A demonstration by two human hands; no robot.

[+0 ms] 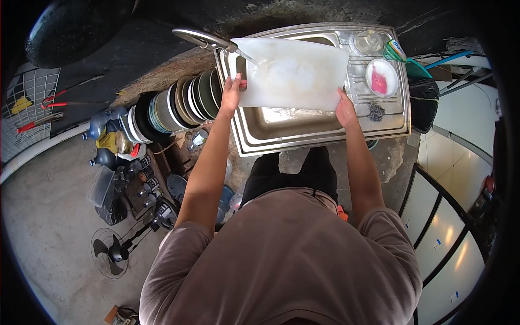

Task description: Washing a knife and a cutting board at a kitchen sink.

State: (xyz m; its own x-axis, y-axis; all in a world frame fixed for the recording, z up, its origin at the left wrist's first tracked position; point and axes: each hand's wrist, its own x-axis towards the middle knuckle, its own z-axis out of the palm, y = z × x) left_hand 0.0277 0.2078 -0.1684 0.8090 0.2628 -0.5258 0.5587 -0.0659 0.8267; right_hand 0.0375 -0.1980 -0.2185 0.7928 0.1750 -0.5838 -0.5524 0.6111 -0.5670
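Note:
A white plastic cutting board (pixel 296 75) spans the stainless steel sink (pixel 292 122), held over the basin. My left hand (pixel 231 94) grips its left end, with fingers at the handle slot. My right hand (pixel 345 109) holds the lower right corner, thumb along the edge. From the curved metal faucet (pixel 211 38), water runs onto the board's upper left part. On the drainboard at the right are a white bowl (pixel 382 78) with a pink sponge and suds, a dark scouring pad (pixel 376 112), a clear container (pixel 368 42) and a green dish-soap pack (pixel 394 50).
A row of plates (pixel 178 103) stands on edge left of the sink. Blue water jugs (pixel 106 122) and bottles stand beyond it. A fan (pixel 115 252) is at the lower left. A black bag (pixel 422 103) hangs at the sink's right end.

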